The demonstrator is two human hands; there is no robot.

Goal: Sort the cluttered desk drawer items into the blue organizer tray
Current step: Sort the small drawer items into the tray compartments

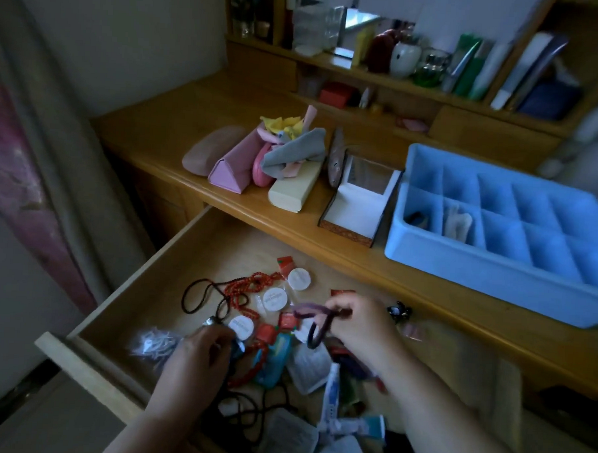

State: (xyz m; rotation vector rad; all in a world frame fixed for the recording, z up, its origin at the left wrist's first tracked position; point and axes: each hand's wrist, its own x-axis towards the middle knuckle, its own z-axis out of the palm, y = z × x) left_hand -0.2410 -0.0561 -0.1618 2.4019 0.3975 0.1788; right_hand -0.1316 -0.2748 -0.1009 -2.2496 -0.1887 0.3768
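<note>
Seen from the head camera, the right hand (356, 323) pinched a dark hair tie (315, 324) in curled fingers above the open drawer (144, 288), the left hand (199, 355) gripped a small dark item among the clutter, and the blue organizer tray (494, 272) sat on the desk (178, 125).

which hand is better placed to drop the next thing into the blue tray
Probably the right hand: it already pinches a purple hair tie lifted above the drawer clutter, and the blue organizer tray sits on its side. The left hand is low among the cords, farther away.
</note>
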